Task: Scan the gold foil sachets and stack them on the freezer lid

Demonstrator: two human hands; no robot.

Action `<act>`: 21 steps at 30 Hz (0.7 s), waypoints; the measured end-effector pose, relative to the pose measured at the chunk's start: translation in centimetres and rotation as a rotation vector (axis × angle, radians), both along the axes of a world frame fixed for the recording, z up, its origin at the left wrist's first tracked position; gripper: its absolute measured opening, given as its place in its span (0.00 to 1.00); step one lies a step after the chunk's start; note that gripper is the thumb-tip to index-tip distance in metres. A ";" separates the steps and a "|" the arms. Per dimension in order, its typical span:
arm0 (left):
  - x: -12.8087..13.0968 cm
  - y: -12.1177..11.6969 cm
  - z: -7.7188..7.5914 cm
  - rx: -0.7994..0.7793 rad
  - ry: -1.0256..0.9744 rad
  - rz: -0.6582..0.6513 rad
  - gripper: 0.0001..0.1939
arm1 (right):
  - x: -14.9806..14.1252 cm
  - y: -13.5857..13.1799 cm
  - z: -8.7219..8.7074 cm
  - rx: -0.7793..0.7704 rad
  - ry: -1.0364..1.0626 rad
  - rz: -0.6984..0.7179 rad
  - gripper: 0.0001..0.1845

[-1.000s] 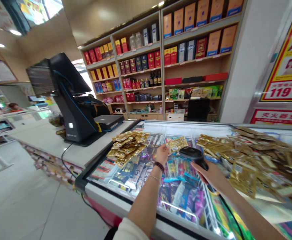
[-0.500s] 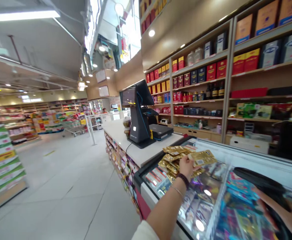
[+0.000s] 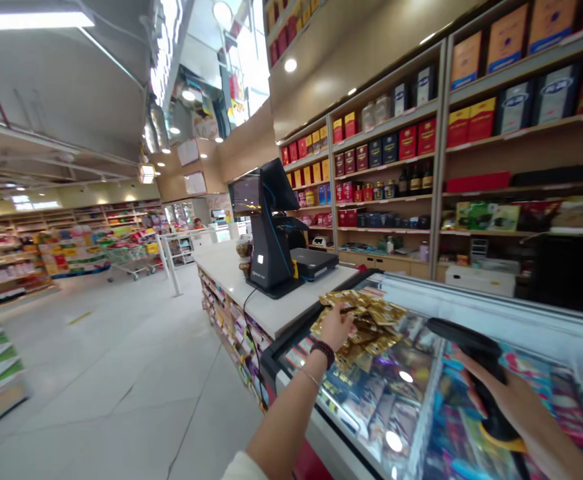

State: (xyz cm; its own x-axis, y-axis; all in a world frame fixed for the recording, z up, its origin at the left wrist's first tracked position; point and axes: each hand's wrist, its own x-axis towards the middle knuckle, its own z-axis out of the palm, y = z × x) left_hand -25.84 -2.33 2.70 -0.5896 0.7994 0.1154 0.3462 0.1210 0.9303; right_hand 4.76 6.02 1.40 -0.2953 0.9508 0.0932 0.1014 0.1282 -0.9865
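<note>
A heap of shiny gold foil packets [image 3: 374, 317] lies on the glass top of a chest freezer [image 3: 386, 283]. My left hand [image 3: 336, 328], with a dark beaded bracelet and a thin bangle at the wrist, rests at the heap's left side. Its fingers are curled on a gold packet, though the fingertips are partly hidden among the foil. In my right hand [image 3: 508, 393] is a black handheld barcode scanner [image 3: 491, 393], gripped by its handle. The scanner's head points left over the glass, towards the packets.
A white counter [image 3: 251, 293] adjoins the freezer, with a black checkout terminal [image 3: 271, 247] and a flat black device [image 3: 314, 262]. A cable [image 3: 248, 333] hangs down the counter's side. Shelves of boxed goods [image 3: 386, 153] line the wall behind. Tiled floor [image 3: 136, 373] stretches left.
The gold packet that my left hand held up has come down onto the heap, and the hand has moved left. My right hand has shifted left with the scanner, showing more of its handle.
</note>
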 end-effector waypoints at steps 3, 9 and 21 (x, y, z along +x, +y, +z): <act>3.3 0.5 -1.5 0.013 0.071 -0.151 0.18 | 3.1 0.3 0.7 -0.060 0.086 -0.057 0.33; 13.7 4.3 -3.5 0.051 0.128 -0.462 0.15 | 12.8 -1.1 2.5 -0.016 0.226 -0.160 0.32; 37.1 9.9 -3.3 0.117 0.385 -0.674 0.29 | 29.6 -3.6 3.0 0.017 0.368 -0.529 0.37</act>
